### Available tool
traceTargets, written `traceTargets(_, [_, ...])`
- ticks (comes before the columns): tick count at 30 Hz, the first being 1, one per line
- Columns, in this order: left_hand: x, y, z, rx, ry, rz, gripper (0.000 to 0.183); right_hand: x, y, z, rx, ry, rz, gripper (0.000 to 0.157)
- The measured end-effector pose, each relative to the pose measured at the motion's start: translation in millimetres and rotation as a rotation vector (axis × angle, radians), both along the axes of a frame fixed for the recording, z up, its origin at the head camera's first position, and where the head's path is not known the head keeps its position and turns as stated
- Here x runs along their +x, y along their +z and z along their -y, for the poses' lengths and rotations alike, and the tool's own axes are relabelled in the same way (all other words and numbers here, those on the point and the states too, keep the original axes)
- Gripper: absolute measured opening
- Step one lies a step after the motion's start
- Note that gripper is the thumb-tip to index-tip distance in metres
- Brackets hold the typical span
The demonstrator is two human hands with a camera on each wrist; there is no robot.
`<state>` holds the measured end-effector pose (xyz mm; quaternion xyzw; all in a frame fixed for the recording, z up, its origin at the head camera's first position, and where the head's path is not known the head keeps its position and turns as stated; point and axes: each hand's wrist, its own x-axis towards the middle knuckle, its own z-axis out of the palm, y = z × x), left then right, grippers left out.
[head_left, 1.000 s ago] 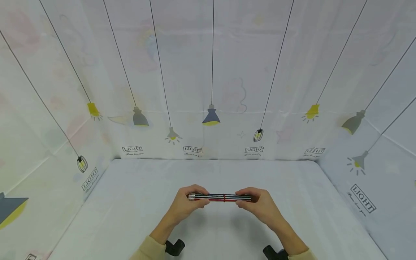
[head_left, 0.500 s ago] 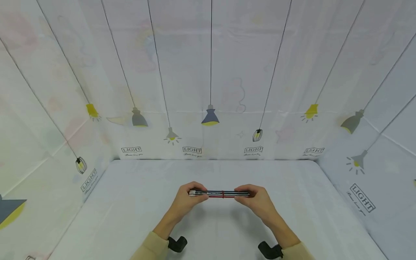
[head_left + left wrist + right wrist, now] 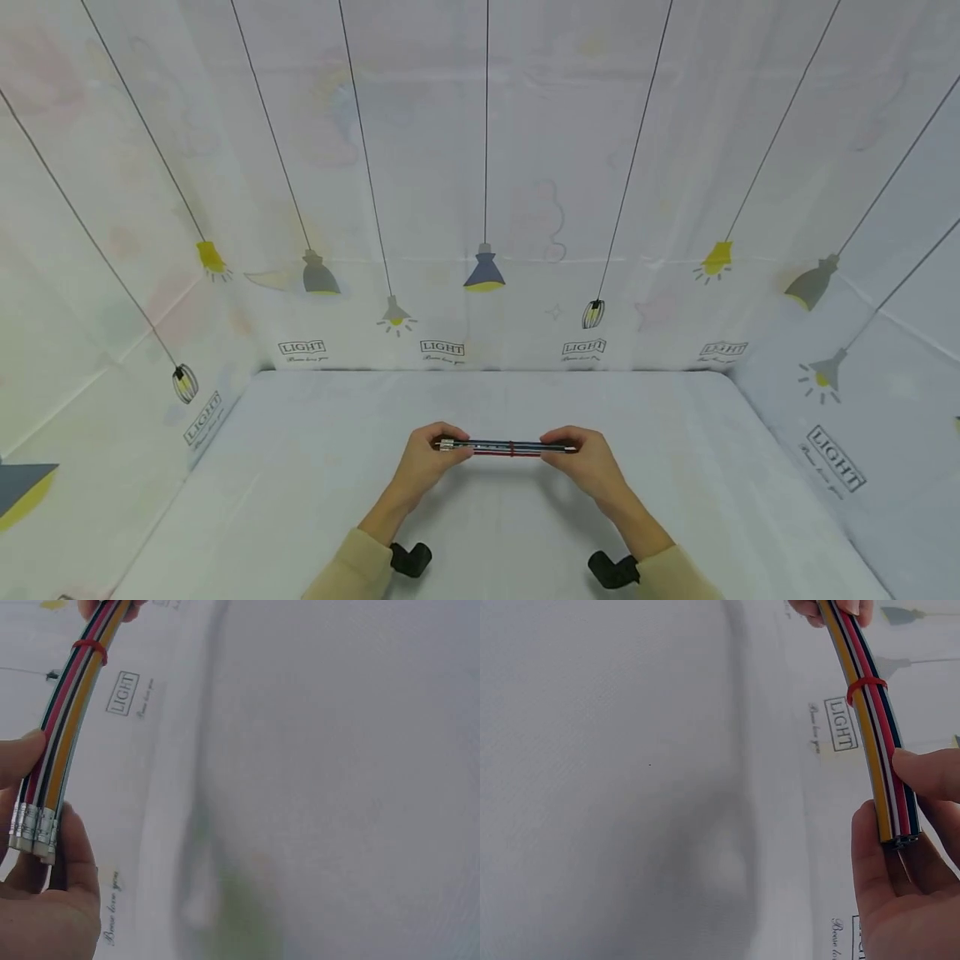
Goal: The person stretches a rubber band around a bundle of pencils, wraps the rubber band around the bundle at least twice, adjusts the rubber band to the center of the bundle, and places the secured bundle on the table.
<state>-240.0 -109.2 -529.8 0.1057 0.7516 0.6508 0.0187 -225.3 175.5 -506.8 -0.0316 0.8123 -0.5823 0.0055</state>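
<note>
A bundle of striped pencils (image 3: 495,447) is held level above the white table, a red band (image 3: 512,448) round its middle. My left hand (image 3: 427,462) pinches the end with the silver ferrules (image 3: 34,825) and pale erasers, thumb on the near side. At the other end my right hand (image 3: 592,462) grips the bundle between thumb and fingers. Yellow, pink, black and white stripes show in the right wrist view, where the flat dark pencil ends (image 3: 900,841) sit near the right palm.
A white-covered table (image 3: 495,533) lies beneath both hands. Behind it and at the sides hangs a pale cloth (image 3: 525,167) printed with lamps. A black wrist mount (image 3: 410,560) sticks out by the left sleeve, another mount (image 3: 613,570) by the right.
Both hands keep hold of the pencil bundle. Over the last second it has risen slightly in the head view, and the two forearms have drawn a little closer together.
</note>
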Motion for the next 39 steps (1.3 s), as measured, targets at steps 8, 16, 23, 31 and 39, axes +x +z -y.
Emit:
traceTargets(8, [-6.8, -16.8, -2.1, -0.064, 0.044, 0.009, 0.022, -11.0, -16.5, 5.3, 0.064, -0.017, 0.004, 0.018])
traceTargets(16, [-15.8, -32.1, -4.5, -0.133, 0.069, -0.029, 0.023, -15.3, -29.7, 6.8, 0.119, -0.042, 0.008, 0.018])
traceTargets(23, [-19.2, -36.0, -8.4, -0.167, 0.056, -0.041, 0.016, -18.9, -38.4, 2.9, 0.181, -0.039, 0.01, 0.018])
traceTargets(31, [-18.6, -36.3, -11.7, -0.247, 0.048, -0.046, 0.019, -20.1, -46.2, -1.9, 0.209, -0.043, -0.011, 0.018])
traceTargets(39, [-18.5, -34.3, -11.4, -0.273, 0.041, -0.064, 0.018, -17.1, -43.6, -7.5, 0.267, -0.045, -0.034, 0.018])
